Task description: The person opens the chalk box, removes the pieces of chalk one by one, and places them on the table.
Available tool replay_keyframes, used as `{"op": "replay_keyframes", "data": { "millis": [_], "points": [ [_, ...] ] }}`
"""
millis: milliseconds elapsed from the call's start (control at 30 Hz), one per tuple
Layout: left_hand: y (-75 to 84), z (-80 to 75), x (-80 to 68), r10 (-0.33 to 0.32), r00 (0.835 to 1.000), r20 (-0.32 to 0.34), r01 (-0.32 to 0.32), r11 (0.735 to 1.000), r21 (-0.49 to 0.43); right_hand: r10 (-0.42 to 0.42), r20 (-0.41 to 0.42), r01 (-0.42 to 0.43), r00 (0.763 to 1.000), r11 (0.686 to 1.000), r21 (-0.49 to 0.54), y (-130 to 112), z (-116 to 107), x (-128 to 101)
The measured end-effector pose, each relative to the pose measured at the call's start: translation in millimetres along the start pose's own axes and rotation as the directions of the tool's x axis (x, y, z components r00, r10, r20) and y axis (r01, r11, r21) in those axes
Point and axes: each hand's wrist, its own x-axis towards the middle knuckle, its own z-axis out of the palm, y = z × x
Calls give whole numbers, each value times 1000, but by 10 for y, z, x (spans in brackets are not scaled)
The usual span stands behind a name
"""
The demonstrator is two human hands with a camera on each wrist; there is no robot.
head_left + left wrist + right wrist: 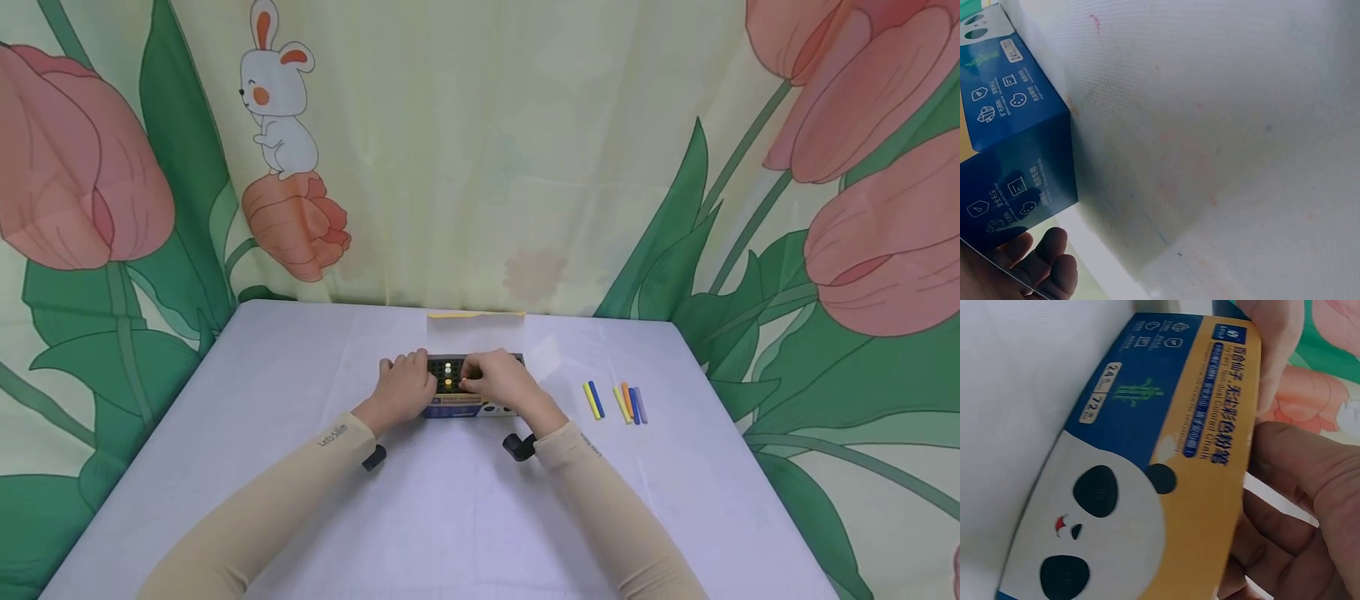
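A blue and yellow chalk box (457,407) with a panda on its front stands open at the middle of the table. Inside its dark holder (438,367), a column of white and yellow chalk ends shows. My left hand (405,387) holds the box's left end; in the left wrist view its fingers (1054,262) curl behind the blue side. Over the right part of the holder, my right hand (501,379) pinches a small pale-orange chalk end (462,384) between thumb and fingers. The right wrist view shows the right hand (1297,512) bent at the box's top edge, its fingertips partly hidden.
Right of the box lie several loose chalk sticks: a yellow and blue pair (594,400) and a group with yellow, orange, blue and purple (632,403). The raised lid flap (476,332) stands behind the box. A translucent sheet (543,357) lies near its right end.
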Motion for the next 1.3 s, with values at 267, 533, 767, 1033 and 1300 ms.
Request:
{"op": "replay_keyframes", "data": {
  "millis": [267, 533, 767, 1033, 1300],
  "points": [
    [-7, 21, 14, -2, 1000, 8, 2, 1000, -8, -27, 6, 27, 1000, 999, -19, -6, -49, -15],
    [-9, 15, 10, -6, 1000, 6, 6, 1000, 1, -23, 1, 23, 1000, 1000, -15, -14, -68, 4],
    [-12, 4, 2, -21, 1000, 7, 21, 1000, 13, -32, -1, 32, 999, 999, -5, -38, -102, 21],
    [-13, 22, 5, -11, 1000, 0, 11, 1000, 10, -42, -17, 42, 999, 998, 41, -64, -134, -19],
    [-1, -1, 10, -17, 1000, 1, 17, 1000, 13, -57, -98, 58, 994, 998, 9, -91, -174, -18]
  ]
}}
